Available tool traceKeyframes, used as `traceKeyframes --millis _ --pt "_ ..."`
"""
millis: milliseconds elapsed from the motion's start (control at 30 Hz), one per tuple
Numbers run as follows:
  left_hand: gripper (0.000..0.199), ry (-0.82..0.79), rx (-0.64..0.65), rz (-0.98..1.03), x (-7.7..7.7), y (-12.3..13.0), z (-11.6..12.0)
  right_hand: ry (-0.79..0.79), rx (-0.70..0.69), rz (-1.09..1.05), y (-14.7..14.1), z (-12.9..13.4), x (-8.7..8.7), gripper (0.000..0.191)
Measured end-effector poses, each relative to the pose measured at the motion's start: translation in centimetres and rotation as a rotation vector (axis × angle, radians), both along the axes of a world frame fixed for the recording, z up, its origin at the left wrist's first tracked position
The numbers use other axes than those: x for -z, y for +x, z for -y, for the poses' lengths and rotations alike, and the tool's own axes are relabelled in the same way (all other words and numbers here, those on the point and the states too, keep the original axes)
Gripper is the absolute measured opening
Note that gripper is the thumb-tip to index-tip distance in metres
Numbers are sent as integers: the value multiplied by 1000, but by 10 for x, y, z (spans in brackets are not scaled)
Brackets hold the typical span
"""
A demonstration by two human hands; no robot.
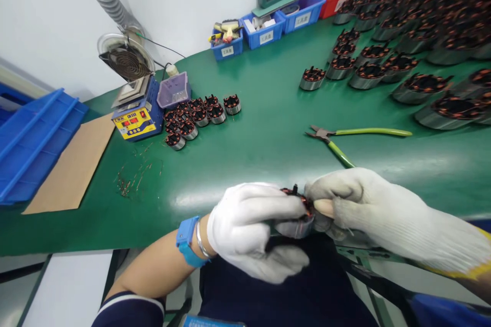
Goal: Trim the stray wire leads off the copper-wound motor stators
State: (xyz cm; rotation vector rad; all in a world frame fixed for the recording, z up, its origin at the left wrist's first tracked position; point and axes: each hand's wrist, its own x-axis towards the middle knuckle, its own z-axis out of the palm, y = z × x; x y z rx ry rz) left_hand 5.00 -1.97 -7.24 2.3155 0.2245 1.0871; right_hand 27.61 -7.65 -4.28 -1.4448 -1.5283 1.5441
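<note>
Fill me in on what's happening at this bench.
A person in white gloves is handling a copper-wound part at the near edge of the green bench. The left hand has its fingers across the top, while the right hand is closed in against its side; the fingertip detail is blurred. Green-handled cutters lie just beyond the right hand. Similar parts stand in a small group to the left and a larger one to the right.
</note>
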Motion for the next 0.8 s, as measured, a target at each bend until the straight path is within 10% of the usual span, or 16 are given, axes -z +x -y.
traceKeyframes --millis 200,333,600,700,800 --pt "57 -179 -151 -297 15 13 -3 98 -7 121 -6 -3 10 53" --pt "49 60 -235 -255 27 14 -13 -18 -13 24 -3 -8 21 59" --pt "44 200 -327 -231 30 15 -14 1289 -210 829 15 -11 21 22" --pt "45 155 -294 -283 28 14 -16 1285 -354 859 18 -14 14 34" --pt "53 13 -350 -440 22 9 -24 963 -314 900 43 -21 11 37"
